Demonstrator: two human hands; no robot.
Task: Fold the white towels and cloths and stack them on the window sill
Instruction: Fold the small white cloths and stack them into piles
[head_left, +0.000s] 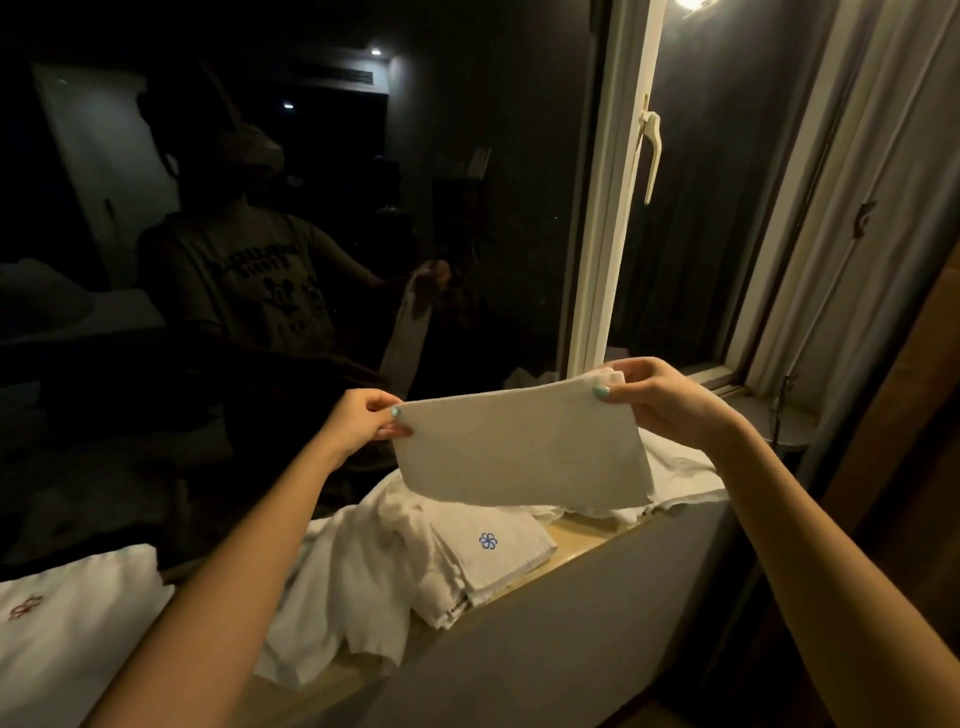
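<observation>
The left grip (363, 421) and right grip (654, 395) pinch the white cloth (519, 447) by its upper corners; slackening could drop it onto unfolded towels (374, 561).

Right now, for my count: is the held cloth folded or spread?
Folded: the cloth shows stacked layers where the right hand pinches it.

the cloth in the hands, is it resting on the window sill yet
No, the cloth hangs in the air above the window sill, its top corners pinched by the left hand and right hand.
</observation>
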